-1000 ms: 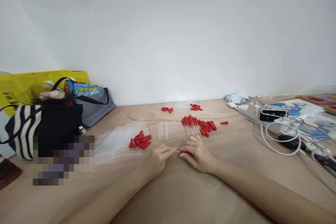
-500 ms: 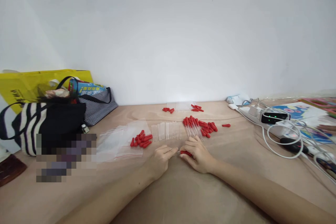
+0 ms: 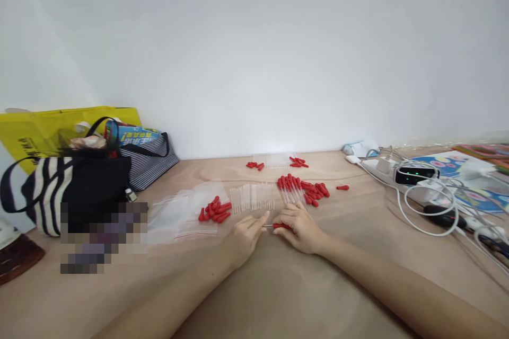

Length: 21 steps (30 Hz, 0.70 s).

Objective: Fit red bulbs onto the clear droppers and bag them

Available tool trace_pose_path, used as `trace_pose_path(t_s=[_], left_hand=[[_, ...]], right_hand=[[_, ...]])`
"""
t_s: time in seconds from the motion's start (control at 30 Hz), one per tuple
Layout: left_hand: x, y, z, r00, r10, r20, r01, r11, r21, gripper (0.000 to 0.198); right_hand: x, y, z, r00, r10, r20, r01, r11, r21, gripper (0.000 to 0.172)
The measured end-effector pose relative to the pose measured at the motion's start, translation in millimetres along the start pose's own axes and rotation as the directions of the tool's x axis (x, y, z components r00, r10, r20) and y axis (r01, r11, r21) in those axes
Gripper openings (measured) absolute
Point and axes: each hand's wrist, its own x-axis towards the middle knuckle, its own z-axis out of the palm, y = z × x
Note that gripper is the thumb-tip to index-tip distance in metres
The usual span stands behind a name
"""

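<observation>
My right hand (image 3: 300, 226) is closed round a red rubber dropper bulb (image 3: 281, 226), its mouth toward the left. A thin clear dropper tube (image 3: 268, 226) spans the small gap between the hands and meets the bulb. My left hand (image 3: 245, 234) pinches the tube's other end, mostly hidden by the fingers, with the forefinger raised off it. Just beyond, a row of bare dropper tubes (image 3: 251, 197) lies side by side. Behind my right hand are several droppers with bulbs fitted (image 3: 290, 186). Loose red bulbs (image 3: 317, 191) lie to their right, and another pile (image 3: 215, 210) lies at left.
Clear zip bags (image 3: 170, 220) lie to the left, with a black bag (image 3: 95, 185) and a striped bag (image 3: 153, 156) beyond. Farther back sits another set of tubes (image 3: 278, 161). A power strip (image 3: 413, 188) and looping white cables (image 3: 405, 217) occupy the right side.
The left forefinger has lifted and stretched out, and more of the tube now shows between the hands. The right hand keeps hold of the bulb. The view has shifted slightly.
</observation>
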Motion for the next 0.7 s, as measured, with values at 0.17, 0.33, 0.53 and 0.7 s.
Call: trace_pose_path(t_s=[0.17,0.33,0.53,0.7], left_hand=[[2,0,-6.0,0.997,-0.071,0.04,0.067,0.994,0.082,0.032],[2,0,-6.1,0.998,-0.055,0.037,0.054,0.998,0.041,0.035],[3,5,-7.4,0.985,-0.174,-0.004,0.173,0.98,-0.096,0.032],[5,8,-11.7,0.976,-0.217,0.026,0.218,0.965,-0.145,0.029]], right_hand=[[-2,5,-7,1.0,-0.023,-0.019,0.022,0.998,-0.05,0.021],[-1,8,-11,0.997,-0.082,-0.007,0.08,0.989,-0.125,0.02],[-3,4,-1,0.957,0.26,-0.13,-0.171,0.865,0.472,0.033],[6,-3,13,0.891,0.453,-0.04,-0.23,0.525,0.819,0.034]])
